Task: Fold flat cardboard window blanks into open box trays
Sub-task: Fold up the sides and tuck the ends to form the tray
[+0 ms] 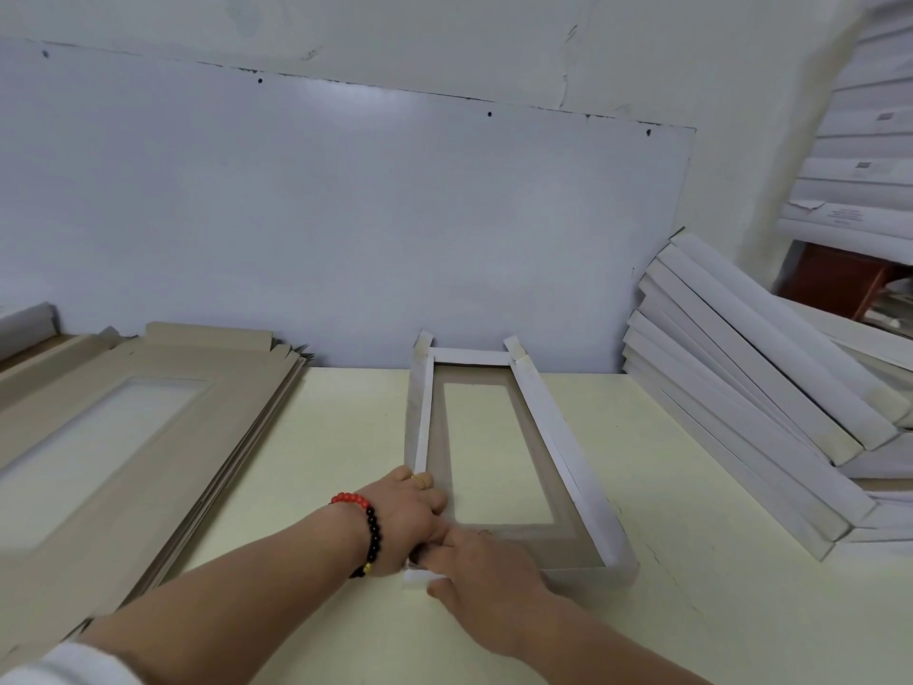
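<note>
Both hands: working the near-left corner of the half-formed tray [499,533], which lies mid-bench with its far end touching the wall panel [346,215].
Left hand [407,516]: fingers curled over the tray's left wall at the near corner, holding it upright; a bead bracelet [368,526] sits on the wrist.
Right hand [481,561]: fingers bent onto the brown floor by the corner, thumb under the white near flap [417,580] — whether it truly pinches the flap or only presses, I cannot tell.
Tray state: both long walls stand, the far end wall is up with its corner tabs sticking out, and the near end looks not yet locked.
Risk, corner: if the left hand lets go before the flap tucks, the long wall will likely spring flat again.
Risk, crease: pressing hard next to the window cut-out could buckle the thin brown border.
Risk, skew: pushing only at one corner may slide the tray against the panel and twist it.
Bench [346,437]: pale yellow-green top; a stack of flat blanks [148,412] at its left edge, leaning finished trays [741,412] at its right edge.
Room: whitish wall with cracked paint behind the panel — more white boxes [859,155] piled at the upper right.
</note>
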`<action>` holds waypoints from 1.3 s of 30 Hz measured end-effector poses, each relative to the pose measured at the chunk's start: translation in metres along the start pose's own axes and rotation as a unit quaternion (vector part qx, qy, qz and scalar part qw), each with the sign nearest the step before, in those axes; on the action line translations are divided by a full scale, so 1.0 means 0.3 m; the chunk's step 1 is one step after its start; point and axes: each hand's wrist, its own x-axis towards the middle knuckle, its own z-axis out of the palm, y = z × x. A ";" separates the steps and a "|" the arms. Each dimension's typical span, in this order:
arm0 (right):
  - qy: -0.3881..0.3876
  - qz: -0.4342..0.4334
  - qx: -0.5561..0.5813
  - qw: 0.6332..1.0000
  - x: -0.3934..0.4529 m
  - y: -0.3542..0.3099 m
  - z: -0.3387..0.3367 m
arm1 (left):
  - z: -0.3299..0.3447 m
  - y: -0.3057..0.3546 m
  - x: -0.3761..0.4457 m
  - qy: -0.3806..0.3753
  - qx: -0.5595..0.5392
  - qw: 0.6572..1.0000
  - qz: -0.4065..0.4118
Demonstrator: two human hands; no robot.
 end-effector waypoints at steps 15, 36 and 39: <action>0.034 0.006 -0.054 0.998 -0.004 0.009 0.045 | 0.059 -0.003 -0.048 0.059 -0.141 0.987 -0.052; 0.064 0.023 -0.031 0.997 -0.011 -0.011 0.058 | 0.032 0.019 -0.107 0.087 -0.205 0.973 -0.067; 0.074 0.022 -0.027 0.997 -0.009 -0.011 0.062 | 0.016 0.034 -0.116 0.077 -0.175 0.979 -0.070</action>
